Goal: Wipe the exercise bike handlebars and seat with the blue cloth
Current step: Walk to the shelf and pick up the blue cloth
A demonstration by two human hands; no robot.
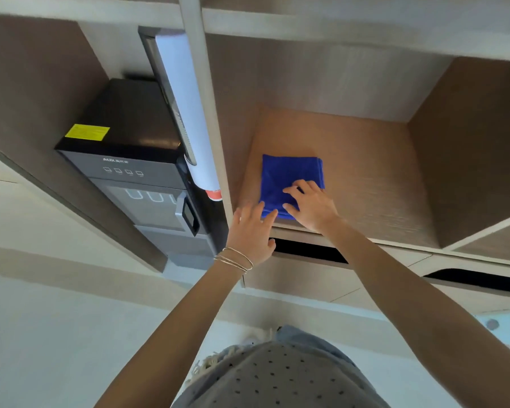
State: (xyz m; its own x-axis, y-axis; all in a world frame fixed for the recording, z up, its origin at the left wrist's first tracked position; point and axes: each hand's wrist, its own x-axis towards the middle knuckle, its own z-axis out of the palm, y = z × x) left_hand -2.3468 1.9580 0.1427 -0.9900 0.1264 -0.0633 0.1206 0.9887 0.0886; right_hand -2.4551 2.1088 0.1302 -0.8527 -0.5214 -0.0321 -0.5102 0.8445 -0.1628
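Note:
A folded blue cloth (289, 178) lies flat on a wooden shelf (365, 184) inside an open cabinet niche, near its front edge. My right hand (312, 206) rests on the cloth's near right corner, fingers spread and pressing on the fabric. Just left of it, my left hand (252, 231), thin bracelets on the wrist, touches the cloth's near left corner with its fingertips apart. No exercise bike, handlebars or seat is in view.
A black water dispenser (130, 160) stands in the niche to the left, with a white paper-cup tube (186, 107) on its side. A vertical cabinet divider (215, 119) separates the two niches. Drawers with dark handle slots (309, 250) sit below the shelf. Pale floor lies underneath.

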